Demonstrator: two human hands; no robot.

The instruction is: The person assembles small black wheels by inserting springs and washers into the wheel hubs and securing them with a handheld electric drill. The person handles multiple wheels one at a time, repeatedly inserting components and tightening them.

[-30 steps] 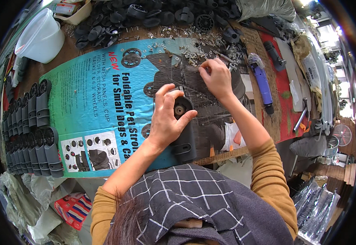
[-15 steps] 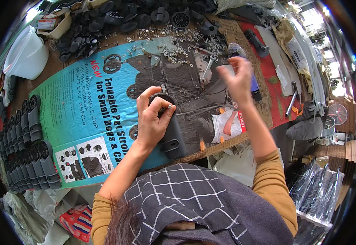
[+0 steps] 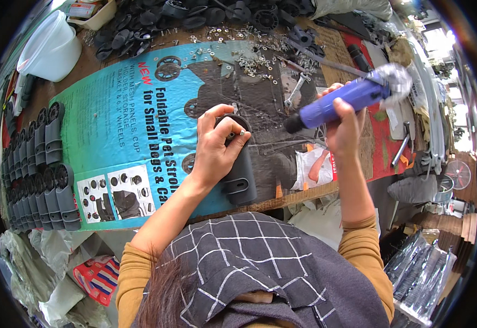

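Far left of the hands, finished black wheel housings (image 3: 41,164) line the desk (image 3: 304,198) edge. The left hand (image 3: 216,145) presses a black wheel housing (image 3: 238,169) flat on the printed sheet (image 3: 118,126), fingers steadying a screw. The right hand (image 3: 342,123) grips a blue electric screwdriver (image 3: 342,101) just above. The fastening step seems at hand; next, the tip must meet the screw squarely.

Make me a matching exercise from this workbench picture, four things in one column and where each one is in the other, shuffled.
Things:
1. blue electric screwdriver
2. dark grey plastic wheel bracket
3. white plastic tub
4. loose washers and screws

Places:
A. far left corner of the bench
B. held up in the right hand
C. scattered along the far edge of the printed sheet
D. under the left hand, on the sheet

Pairs: 1-B, 2-D, 3-A, 4-C
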